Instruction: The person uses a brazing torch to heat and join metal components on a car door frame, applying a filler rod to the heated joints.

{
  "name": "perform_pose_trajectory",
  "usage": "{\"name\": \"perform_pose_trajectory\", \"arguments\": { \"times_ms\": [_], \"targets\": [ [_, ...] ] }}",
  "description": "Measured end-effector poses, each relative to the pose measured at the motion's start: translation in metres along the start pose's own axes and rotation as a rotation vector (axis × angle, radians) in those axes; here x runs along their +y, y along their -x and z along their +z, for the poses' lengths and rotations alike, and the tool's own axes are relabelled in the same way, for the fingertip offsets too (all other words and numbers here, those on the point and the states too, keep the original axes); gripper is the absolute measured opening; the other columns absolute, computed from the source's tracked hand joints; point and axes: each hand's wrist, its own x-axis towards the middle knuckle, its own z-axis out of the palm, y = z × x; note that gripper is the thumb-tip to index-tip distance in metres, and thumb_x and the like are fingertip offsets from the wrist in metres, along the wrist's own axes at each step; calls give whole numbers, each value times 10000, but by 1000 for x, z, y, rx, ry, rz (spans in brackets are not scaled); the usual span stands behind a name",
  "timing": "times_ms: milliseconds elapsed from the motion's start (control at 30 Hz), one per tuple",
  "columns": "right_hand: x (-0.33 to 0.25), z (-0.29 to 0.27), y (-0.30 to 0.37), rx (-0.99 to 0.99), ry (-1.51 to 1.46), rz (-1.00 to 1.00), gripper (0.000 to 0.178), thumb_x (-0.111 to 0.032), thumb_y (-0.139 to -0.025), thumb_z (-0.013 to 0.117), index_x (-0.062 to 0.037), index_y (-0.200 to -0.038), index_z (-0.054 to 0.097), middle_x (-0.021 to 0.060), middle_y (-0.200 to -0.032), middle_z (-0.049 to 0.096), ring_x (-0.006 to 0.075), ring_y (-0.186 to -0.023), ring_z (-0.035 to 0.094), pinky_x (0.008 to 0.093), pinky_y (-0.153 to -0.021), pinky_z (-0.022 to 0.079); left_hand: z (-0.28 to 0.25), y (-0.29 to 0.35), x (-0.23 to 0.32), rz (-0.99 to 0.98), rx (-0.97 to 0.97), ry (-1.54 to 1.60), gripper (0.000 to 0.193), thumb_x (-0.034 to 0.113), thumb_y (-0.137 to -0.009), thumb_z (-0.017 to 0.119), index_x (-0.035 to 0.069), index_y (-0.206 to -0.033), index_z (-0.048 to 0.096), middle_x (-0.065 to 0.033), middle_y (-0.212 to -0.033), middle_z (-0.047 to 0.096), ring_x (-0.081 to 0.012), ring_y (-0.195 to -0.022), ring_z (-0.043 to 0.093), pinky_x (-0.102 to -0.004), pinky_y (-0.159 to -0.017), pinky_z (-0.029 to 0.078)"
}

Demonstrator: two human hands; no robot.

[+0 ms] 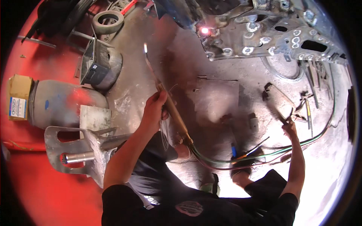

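My left hand (155,109) is wrapped round the brass-coloured handle of a gas welding torch (175,116). A small bright flame burns at the tip of its thin neck, which points up and away. A loop of thin wire (164,133) hangs by the same hand. Twin green and red hoses (222,162) run from the torch's lower end across to the right. My right hand (289,129) is closed round a long dark tool (278,113), low over the floor; its far end is blurred. Ahead, a dark metal vehicle panel (260,41) has a glowing spot at its corner.
A grey plastic stool (96,158) lies tipped at my left, near a grey drum (62,103) and a cardboard box (19,96). Farther off are a black bin (94,66) and a tyre (108,22). Hand tools (309,113) and coiled wire (281,75) lie on the right.
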Motion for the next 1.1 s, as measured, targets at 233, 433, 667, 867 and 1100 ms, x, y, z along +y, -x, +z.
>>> {"name": "perform_pose_trajectory", "arguments": {
  "times_ms": [233, 433, 667, 867, 1100],
  "targets": [
    [-229, 55, 120, 14, 551, -910, 441, -250, -911, 721, -7, -1245, 566, 164, -861, 690, 326, -682, 682, 429, -618, 532, -3, 18, 7, 117, -7, 49, 436, 447, -987, 631, 27, -1088, 576, -114, -861, 671, -71, -485, 434, -231, -425, 353],
    [-299, 37, 139, 370, 687, -1240, 463, -257, -927, 705, -24, -1255, 476, 206, -914, 681, 374, -700, 689, 450, -600, 558, -26, 30, 9, 177, -7, 153, 426, 448, -987, 633, 38, -1094, 588, -128, -904, 684, -75, -478, 431, -237, -443, 365],
    [-443, 108, 119, 603, 914, -1314, 374, -301, -944, 663, -78, -1213, 531, 183, -910, 682, 354, -679, 691, 449, -574, 562, -29, 30, 13, 204, 37, 170, 424, 453, -979, 644, 45, -1076, 588, -134, -890, 692, -75, -479, 424, -241, -443, 362],
    [-351, 39, 88, 728, 894, -1138, 443, -337, -939, 668, -97, -1266, 490, 185, -891, 689, 337, -647, 695, 453, -547, 564, -32, 51, 25, 240, 7, 221, 409, 446, -981, 642, 51, -1077, 593, -133, -908, 696, -68, -505, 422, -237, -468, 353],
    [-405, 72, 101, 722, 912, -1249, 413, -327, -917, 696, -81, -1193, 512, 197, -867, 687, 322, -640, 698, 425, -538, 570, -40, 58, 22, 151, -3, 245, 377, 414, -982, 654, 61, -1094, 586, -84, -883, 658, -69, -544, 432, -245, -482, 358]
  ]
}}
